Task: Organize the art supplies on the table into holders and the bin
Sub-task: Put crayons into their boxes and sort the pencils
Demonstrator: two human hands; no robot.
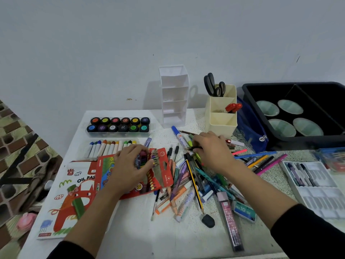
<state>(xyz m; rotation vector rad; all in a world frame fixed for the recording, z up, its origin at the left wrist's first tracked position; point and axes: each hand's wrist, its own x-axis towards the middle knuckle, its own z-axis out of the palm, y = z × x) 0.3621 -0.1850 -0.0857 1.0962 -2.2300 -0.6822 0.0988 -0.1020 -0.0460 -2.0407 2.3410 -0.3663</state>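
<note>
So the left hand (132, 161) is down on the red crayon pack (155, 176), with its fingers curled round a little bunch of crayons (144, 158) near the top of the pack. The right hand (211, 150) is over the far end of the pile of pens and pencils (186, 182) in the middle of the table (149, 236), and its fingers are pinched on a thin dark pencil (194, 148) that sticks out to the left. At the back by the wall there's a tall white tiered holder (173, 96), and just right of it a cream holder (221, 116) with black scissors (214, 86) in the back compartment and two red markers (233, 107) in the middle one. The black bin (291, 140) sits at the far right with four pale green bowls (290, 106) in it, and a blue pouch (250, 128) leans between it and the cream holder. On the left side there's a tray of paint pots (118, 124), a row of chunky markers (112, 146) and an oil pastel box (71, 199) under the crayon pack's edge. A black eraser (208, 220) and a lead tube (230, 219) lie near the front.
</note>
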